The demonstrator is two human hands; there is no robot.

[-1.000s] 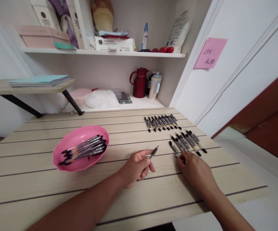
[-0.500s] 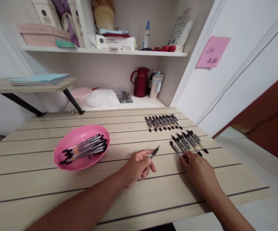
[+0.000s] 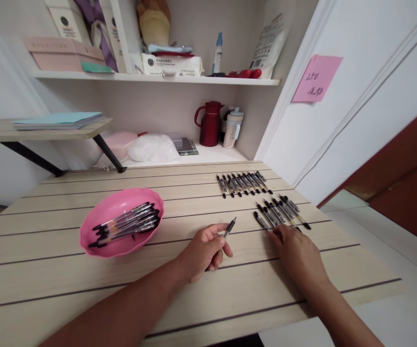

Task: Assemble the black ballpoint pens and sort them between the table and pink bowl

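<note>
My left hand (image 3: 208, 250) is closed around a gel pen (image 3: 230, 227) with a black grip, its bare tip pointing up and to the right. At the near row of pens (image 3: 280, 210) on the right, my right hand (image 3: 297, 248) is bent down with its fingertips pinched at the lower end of the leftmost pen (image 3: 261, 220). The hand hides the lower ends of some pens in that row. Behind it lies another row of several pens (image 3: 242, 184), side by side. A pink bowl (image 3: 85, 236) on the left holds several clear-barrelled pens (image 3: 127, 224) with black ends.
The striped wooden tabletop (image 3: 179, 299) carries everything. A small raised shelf (image 3: 96, 126) on black legs stands at the back left. Behind the table are a red jug (image 3: 211, 126), a speckled cup (image 3: 233, 129) and a white plastic bag (image 3: 154, 148).
Both hands stay nearly in place. The whole view has shifted slightly. My left hand still holds its pen, and my right fingertips remain at the near row.
</note>
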